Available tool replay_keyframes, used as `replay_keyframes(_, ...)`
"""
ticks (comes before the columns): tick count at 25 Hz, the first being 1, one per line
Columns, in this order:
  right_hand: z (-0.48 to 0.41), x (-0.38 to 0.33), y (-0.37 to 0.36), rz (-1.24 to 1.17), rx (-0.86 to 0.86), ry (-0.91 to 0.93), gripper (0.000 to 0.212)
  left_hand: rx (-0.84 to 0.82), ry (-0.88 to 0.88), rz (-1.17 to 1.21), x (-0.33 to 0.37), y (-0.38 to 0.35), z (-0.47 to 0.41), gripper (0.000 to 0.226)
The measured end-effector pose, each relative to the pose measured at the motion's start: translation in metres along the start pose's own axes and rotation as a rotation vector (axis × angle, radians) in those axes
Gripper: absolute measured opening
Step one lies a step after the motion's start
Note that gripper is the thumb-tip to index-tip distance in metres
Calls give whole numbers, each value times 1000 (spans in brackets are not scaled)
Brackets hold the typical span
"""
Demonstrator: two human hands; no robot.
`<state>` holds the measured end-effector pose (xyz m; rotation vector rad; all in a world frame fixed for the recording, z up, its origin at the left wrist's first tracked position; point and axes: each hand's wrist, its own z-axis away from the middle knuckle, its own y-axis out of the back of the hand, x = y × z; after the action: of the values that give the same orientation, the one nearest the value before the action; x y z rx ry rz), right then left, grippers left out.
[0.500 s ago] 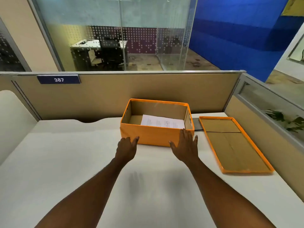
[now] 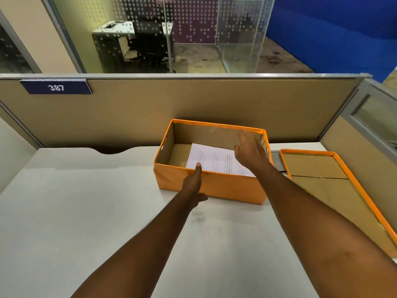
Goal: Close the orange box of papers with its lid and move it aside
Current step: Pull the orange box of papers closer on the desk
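Observation:
An orange box [image 2: 232, 188] stands open on the white desk, with white printed papers [image 2: 214, 160] lying on its cardboard floor. Its orange lid [image 2: 318, 166] lies upside down on the desk just right of the box, brown inside facing up. My left hand [image 2: 193, 183] rests against the box's near wall, fingertips at the rim and touching the papers' edge, thumb down on the desk side. My right hand [image 2: 250, 150] hovers over the box's right half, fingers spread and blurred, holding nothing.
A tan cubicle partition [image 2: 193, 104] with a blue "387" plate [image 2: 56, 87] runs behind the box. A second partition with a window [image 2: 369, 125] closes off the right side. White desk surface [image 2: 86, 211] spreads to the left and front.
Both hands moved forward from the box's front wall: the right one rose over the open box, the left one reached the rim. The view moved closer and looks further down.

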<state>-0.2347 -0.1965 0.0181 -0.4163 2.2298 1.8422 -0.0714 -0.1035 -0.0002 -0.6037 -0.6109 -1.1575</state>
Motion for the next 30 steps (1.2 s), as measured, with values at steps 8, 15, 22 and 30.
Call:
replay_keyframes(8,-91,-12,-45,161,-106,105,55,-93,103,352,-9,-25,-60,65)
replay_keyframes(15,-129,-3,-72,241,-216,56,73,-45,120,292,-16,-24,-82,49)
replay_keyframes(22,-132,-3,-72,298,-169,81,41,-59,94,328,-20,-24,-81,28)
replay_keyframes(30,-92,3,-33,396,-80,127,27,-52,104,299,-27,-3,-32,58)
